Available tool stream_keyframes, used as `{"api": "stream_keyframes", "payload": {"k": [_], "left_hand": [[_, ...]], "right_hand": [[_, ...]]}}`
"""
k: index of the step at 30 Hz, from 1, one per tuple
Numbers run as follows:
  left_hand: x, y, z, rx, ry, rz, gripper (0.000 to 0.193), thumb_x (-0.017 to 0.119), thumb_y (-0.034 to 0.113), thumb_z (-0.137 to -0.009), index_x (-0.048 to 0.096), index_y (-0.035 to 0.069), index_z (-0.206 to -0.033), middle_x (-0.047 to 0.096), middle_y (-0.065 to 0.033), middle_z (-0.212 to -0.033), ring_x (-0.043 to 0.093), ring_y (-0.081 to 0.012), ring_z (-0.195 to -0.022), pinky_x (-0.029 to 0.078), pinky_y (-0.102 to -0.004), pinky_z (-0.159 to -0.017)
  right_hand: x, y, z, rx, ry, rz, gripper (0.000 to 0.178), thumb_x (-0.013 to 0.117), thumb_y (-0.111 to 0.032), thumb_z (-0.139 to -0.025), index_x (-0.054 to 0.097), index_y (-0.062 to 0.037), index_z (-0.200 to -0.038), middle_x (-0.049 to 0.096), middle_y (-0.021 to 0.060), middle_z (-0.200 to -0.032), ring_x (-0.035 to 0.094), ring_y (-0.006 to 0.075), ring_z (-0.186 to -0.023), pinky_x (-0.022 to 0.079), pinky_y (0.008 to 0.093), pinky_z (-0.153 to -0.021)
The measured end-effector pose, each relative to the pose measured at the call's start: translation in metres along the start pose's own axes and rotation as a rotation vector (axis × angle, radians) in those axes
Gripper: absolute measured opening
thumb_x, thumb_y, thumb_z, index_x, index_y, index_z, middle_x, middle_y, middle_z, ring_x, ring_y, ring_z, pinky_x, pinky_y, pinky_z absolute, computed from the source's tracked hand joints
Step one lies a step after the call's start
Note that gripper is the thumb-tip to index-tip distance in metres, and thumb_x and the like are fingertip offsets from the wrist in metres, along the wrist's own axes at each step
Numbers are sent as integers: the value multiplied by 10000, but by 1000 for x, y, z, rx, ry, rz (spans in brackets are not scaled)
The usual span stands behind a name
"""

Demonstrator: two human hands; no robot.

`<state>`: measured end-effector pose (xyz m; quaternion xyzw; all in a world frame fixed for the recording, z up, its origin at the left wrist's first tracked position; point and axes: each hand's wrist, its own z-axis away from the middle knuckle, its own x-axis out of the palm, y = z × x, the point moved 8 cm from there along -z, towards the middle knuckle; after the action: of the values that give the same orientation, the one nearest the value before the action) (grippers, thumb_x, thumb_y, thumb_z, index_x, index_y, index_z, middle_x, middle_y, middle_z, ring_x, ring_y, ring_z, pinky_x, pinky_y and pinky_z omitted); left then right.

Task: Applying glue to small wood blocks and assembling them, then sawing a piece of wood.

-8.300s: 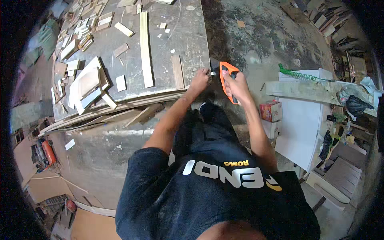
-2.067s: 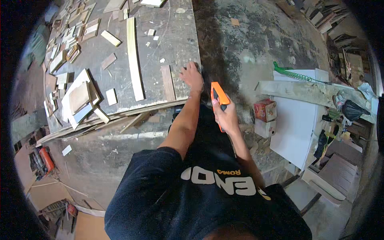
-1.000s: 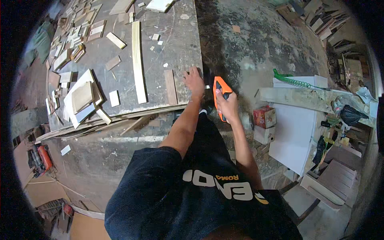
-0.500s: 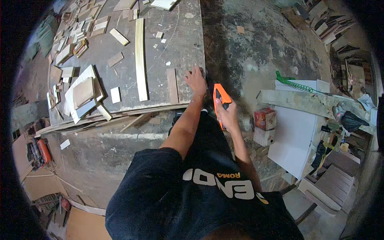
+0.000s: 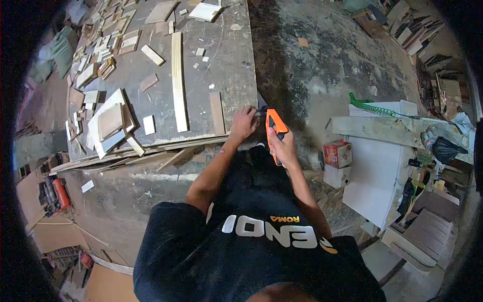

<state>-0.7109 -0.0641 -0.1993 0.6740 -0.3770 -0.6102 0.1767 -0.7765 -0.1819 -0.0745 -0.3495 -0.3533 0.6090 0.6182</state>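
My right hand [image 5: 283,148] grips the orange handle of a handsaw [image 5: 271,117], just off the right edge of the worktable [image 5: 221,65]. Little of the saw's dark blade shows; it runs forward along the table's edge. At the near right corner of the tabletop rests my left hand [image 5: 244,123], fingers bent and drawn together close to the saw. What lies under its fingertips is too small to make out. Left of that hand lies a short brown wood strip [image 5: 217,113]. A long pale wood strip [image 5: 178,83] is farther left.
Wood offcuts [image 5: 108,123] are piled on the table's left side. Planks [image 5: 136,155] stick out under its near edge. On the right stand a red-and-white box [image 5: 337,153], a white panel [image 5: 370,176] and a beam [image 5: 375,126] with a green coiled hose [image 5: 375,106].
My left hand has pulled back toward me along the table's edge, and its spread fingers have drawn together. The saw stays in my right hand, with its blade now partly showing.
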Motion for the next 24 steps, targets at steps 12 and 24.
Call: {"api": "stream_keyframes", "payload": {"k": [12,24], "left_hand": [[18,-16,-2,49,-155,63,384,660,119,-786,664,68,-1167,617,-160,-1129,584,-363,-1083,510,-423,-902],[19,-45,-17,-191,-150,396,389,596,70,-804,652,43,-1188,606,-166,-1169,551,-362,-1096,487,-409,-945]], "right_hand": [[-16,12,3,-53,31,32,165,619,-228,-969,553,-77,-952,483,-35,-599,438,64,-425,355,254,-379],[-3,2,-12,-53,50,111,182,619,-227,-970,513,-80,-956,472,-34,-582,449,75,-413,349,261,-368]]}}
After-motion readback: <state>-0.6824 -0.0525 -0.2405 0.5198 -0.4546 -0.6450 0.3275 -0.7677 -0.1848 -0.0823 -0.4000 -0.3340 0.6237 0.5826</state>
